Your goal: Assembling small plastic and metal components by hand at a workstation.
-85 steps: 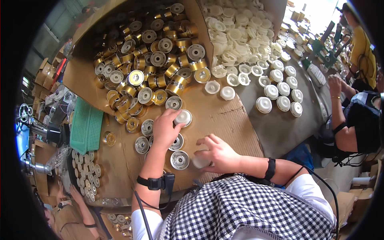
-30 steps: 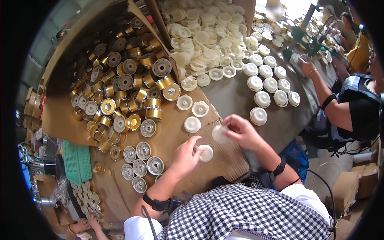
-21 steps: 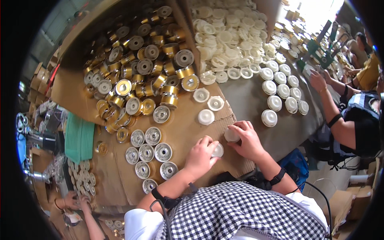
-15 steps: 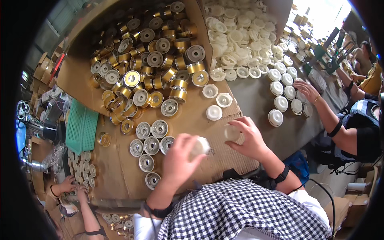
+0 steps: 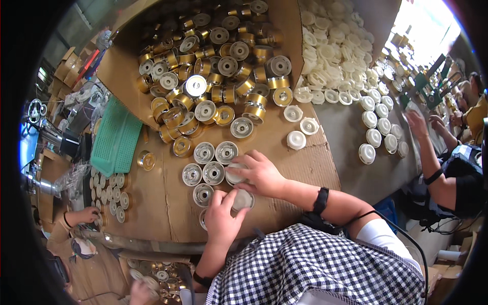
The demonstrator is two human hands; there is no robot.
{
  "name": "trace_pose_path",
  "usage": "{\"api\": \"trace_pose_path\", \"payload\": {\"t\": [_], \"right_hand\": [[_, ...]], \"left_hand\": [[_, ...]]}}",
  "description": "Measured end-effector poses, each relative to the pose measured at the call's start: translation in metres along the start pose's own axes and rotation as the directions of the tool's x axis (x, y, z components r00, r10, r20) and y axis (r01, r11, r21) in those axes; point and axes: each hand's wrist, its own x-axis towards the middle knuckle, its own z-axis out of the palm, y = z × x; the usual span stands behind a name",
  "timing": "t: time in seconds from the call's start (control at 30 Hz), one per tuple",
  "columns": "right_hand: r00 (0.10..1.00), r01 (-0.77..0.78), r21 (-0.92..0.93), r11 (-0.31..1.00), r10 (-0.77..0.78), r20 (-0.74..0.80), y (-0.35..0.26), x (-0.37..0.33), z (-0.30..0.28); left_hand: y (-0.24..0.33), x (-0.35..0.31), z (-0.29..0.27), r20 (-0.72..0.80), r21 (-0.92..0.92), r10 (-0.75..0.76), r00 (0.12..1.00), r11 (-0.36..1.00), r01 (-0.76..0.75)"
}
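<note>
My right hand (image 5: 260, 175) rests its fingers on a white plastic cap (image 5: 233, 174) sitting on a metal spool in the small group of silver-topped spools (image 5: 203, 174) on the cardboard. Just below it, my left hand (image 5: 222, 219) grips another white-capped spool (image 5: 243, 199) with fingers and thumb. A big heap of brass-coloured spools (image 5: 213, 81) lies behind the group. A heap of white caps (image 5: 330, 56) lies at the back right, with three loose caps (image 5: 296, 140) nearer my hands.
The cardboard sheet (image 5: 162, 203) covers the bench. A green mesh tray (image 5: 118, 140) lies at the left beside small rows of spools (image 5: 109, 190). White-capped spools (image 5: 378, 132) stand on the grey table. A co-worker's arm (image 5: 432, 157) reaches in at right; another person's hand (image 5: 81, 216) at lower left.
Both hands came in from the right with white caps to the group of silver-topped spools. The caps now sit on spools under my fingers.
</note>
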Motion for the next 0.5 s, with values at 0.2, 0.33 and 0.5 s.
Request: {"api": "trace_pose_path", "payload": {"t": [0.2, 0.33, 0.5], "right_hand": [[1.0, -0.005, -0.06, 0.998, 0.006, 0.027, 0.009, -0.033, -0.015], [0.994, -0.091, -0.133, 0.987, 0.097, 0.042, 0.014, -0.06, -0.057], [0.915, -0.4, -0.452, 0.797, 0.316, -0.252, 0.024, -0.133, -0.108]], "left_hand": [[-0.004, -0.001, 0.009, -0.019, 0.086, 0.115, 0.993, 0.99, -0.113], [0.0, 0.0, 0.014, 0.021, 0.048, 0.053, 0.998, 0.997, -0.054], [0.029, 0.024, 0.053, 0.234, -0.095, 0.249, 0.94, 0.968, -0.232]]}}
